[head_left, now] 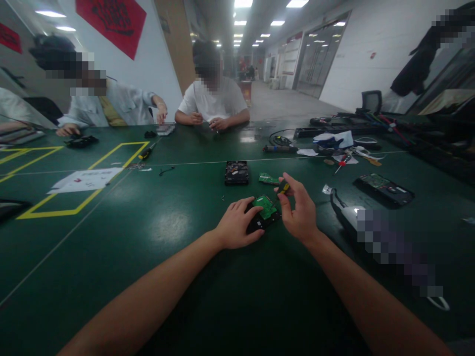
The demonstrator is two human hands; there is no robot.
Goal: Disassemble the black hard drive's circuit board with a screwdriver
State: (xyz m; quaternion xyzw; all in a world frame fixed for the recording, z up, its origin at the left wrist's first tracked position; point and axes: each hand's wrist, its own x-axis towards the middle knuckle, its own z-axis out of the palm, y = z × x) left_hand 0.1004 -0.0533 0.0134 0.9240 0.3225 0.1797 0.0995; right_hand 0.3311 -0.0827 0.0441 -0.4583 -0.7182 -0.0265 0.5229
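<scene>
A black hard drive (257, 223) with a green circuit board (264, 206) on its upper face lies on the table in front of me. My left hand (237, 222) grips it from the left, thumb along the near side and fingers over the far edge and board. In my right hand (299, 207) is a small screwdriver (283, 187) with a black and yellow handle, pinched between thumb and fingers. Its shaft slants down to the board; the exact tip contact is too small to tell. Just beyond sits a loose green circuit board (267, 178).
Another hard drive (236, 173) lies farther back on the green table (166, 277). At right are a drive with its board showing (384, 190), a red-handled screwdriver (343, 163), and a partly blurred long object (389, 247). Two people (213, 106) (111, 106) sit across.
</scene>
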